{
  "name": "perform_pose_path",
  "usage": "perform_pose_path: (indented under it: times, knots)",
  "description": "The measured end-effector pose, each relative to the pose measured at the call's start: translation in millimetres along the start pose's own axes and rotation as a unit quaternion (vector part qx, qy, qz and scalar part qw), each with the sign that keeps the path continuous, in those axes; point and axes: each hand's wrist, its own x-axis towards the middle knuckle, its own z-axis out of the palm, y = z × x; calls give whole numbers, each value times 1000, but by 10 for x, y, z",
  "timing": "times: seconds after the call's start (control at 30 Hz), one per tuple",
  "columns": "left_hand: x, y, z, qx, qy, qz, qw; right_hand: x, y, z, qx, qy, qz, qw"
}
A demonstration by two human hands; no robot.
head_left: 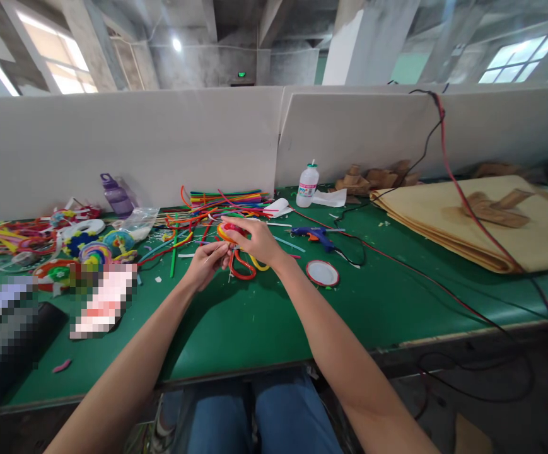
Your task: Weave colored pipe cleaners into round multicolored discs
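In front of me, over the green table, my right hand (257, 241) curls its fingers around a small round coil of red and yellow pipe cleaner (229, 231). Just below and to its left, my left hand (207, 263) has thumb and fingers pinched together at the coil's lower edge; its fingertips partly hide what they grip. An orange-red loop (244, 272) and a yellow loop (260, 263) show beneath the hands; whether they join the coil I cannot tell. Behind the hands lies a pile of coloured pipe cleaners (226, 199).
A blue glue gun (318, 237) and a white round disc with a red rim (322, 273) lie to the right. Further back stands a white bottle (308, 185). Finished colourful pieces (96, 252) and a purple bottle (115, 197) are left. Brown paper sheets (439, 227) and a red cable (458, 189) sit right.
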Motion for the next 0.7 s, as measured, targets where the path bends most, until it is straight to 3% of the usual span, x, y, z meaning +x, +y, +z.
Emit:
perform_pose_path:
  times: [0.17, 0.7]
  knots:
    - [-6, 12, 14, -15, -7, -6, 1000, 6, -11, -6, 51, 8, 27, 998]
    - [-25, 37, 34, -4, -15, -20, 1000, 1, 11, -2, 42, 25, 43, 998]
